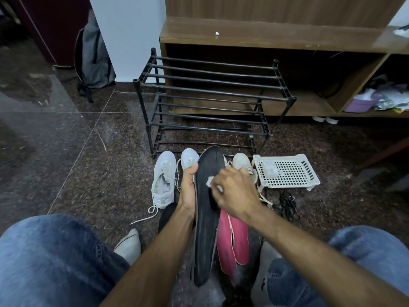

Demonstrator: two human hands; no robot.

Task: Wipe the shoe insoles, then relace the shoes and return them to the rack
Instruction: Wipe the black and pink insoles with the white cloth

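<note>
My left hand [188,189] grips the left edge of a long black insole [207,229], holding it up lengthwise in front of me. My right hand [234,191] pinches a small white wipe [209,181] and presses it onto the insole's upper half. Two pink insoles [234,242] lie on the floor just right of the black one. White shoes stand on the floor behind: one [162,180] at the left with loose laces, a second [190,159] behind my left hand, a third [242,163] behind my right hand. The black shoe rack [212,103] stands empty beyond them.
A white perforated plastic tray [287,171] holding a small packet sits on the floor at the right. Black laces [287,204] lie in front of it. A wooden cabinet [265,34] backs the rack. A grey backpack [93,56] leans against the wall at the left. My knees frame the bottom.
</note>
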